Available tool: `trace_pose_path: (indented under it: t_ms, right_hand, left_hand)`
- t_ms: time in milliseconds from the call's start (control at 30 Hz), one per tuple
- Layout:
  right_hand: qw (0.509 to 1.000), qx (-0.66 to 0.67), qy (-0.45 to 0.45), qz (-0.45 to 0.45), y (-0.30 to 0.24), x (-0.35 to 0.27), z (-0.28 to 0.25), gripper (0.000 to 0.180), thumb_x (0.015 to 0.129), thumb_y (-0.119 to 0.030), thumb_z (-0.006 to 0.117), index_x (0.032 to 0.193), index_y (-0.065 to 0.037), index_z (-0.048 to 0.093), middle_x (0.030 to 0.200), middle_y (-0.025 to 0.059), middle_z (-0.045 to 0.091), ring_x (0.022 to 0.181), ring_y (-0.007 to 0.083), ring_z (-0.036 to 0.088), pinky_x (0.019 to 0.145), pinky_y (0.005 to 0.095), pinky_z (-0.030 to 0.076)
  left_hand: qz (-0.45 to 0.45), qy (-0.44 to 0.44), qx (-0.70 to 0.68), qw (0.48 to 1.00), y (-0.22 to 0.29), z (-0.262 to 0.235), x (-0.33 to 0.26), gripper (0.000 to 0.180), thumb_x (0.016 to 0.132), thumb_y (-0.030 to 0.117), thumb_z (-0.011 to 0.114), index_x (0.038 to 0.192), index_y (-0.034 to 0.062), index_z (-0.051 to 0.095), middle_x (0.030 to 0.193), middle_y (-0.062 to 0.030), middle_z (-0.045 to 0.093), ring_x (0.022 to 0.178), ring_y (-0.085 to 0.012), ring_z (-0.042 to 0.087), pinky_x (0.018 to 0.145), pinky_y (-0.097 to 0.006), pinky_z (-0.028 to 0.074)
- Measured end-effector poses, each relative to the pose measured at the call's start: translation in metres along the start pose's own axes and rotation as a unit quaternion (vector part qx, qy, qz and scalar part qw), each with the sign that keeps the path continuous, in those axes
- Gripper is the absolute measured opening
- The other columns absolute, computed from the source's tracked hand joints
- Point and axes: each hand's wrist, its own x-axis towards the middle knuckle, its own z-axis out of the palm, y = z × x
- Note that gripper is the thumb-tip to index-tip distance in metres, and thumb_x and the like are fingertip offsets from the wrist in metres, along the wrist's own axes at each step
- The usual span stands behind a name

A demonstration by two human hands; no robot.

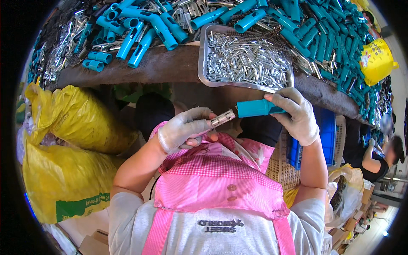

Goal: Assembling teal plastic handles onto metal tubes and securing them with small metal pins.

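My left hand [190, 129], in a pale glove with bare fingertips, is closed around a slotted silver metal tube [222, 119]. Its free end points right, toward a teal plastic sleeve [254, 108]. My right hand [295, 114], gloved the same way, grips that sleeve by its right end. The dark open end of the sleeve faces the metal tube, with a small gap between the two. Both pieces are held above my lap, in front of the table edge. Just beyond them stands a metal tray [204, 63] filled with small silver pins.
Many teal sleeves [142, 46] and metal parts are heaped along the brown table edge [170, 63]. Yellow sacks [70, 178] bulge at my left. A blue crate [318, 127] stands at my right, below a yellow container [377, 63]. Another person [376, 159] sits at far right.
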Motion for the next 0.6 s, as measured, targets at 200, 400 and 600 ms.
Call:
trace_pose_path:
  t_ms: [200,400,600]
  right_hand:
    - [0.990,0.102,-0.085,-0.050,-0.019,-0.001,0.033,0.045,0.060,-0.002,0.074,0.104,-0.010,0.067,0.096,0.0100,0.057,0.084,0.0277,0.060,0.073,0.0342,0.050]
    - [0.943,0.318,-0.090,0.050,-0.017,-0.002,0.039,0.029,0.089,-0.023,0.058,0.106,0.000,0.061,0.096,0.0160,0.058,0.085,0.0277,0.060,0.077,0.0340,0.047]
    - [0.921,0.368,-0.094,0.086,-0.040,0.000,0.063,0.025,0.095,-0.015,0.042,0.089,0.002,0.060,0.087,0.0127,0.058,0.076,0.0189,0.056,0.071,0.0294,0.046]
  left_hand:
    - [-0.008,-0.021,0.172,0.985,-0.001,-0.002,-0.011,0.030,0.090,0.012,0.053,0.117,0.0006,0.046,0.089,-0.0144,0.066,0.047,-0.0028,0.036,0.042,-0.017,0.030]
    - [-0.010,-0.051,0.107,0.993,-0.013,-0.020,-0.018,0.031,0.088,0.010,0.053,0.118,0.0014,0.049,0.092,-0.0152,0.066,0.046,-0.0040,0.036,0.042,-0.018,0.031]
    - [-0.031,-0.062,0.064,0.996,-0.013,-0.017,-0.016,0.029,0.091,0.015,0.048,0.115,-0.0020,0.049,0.082,-0.0113,0.063,0.045,-0.0058,0.040,0.039,-0.019,0.030]
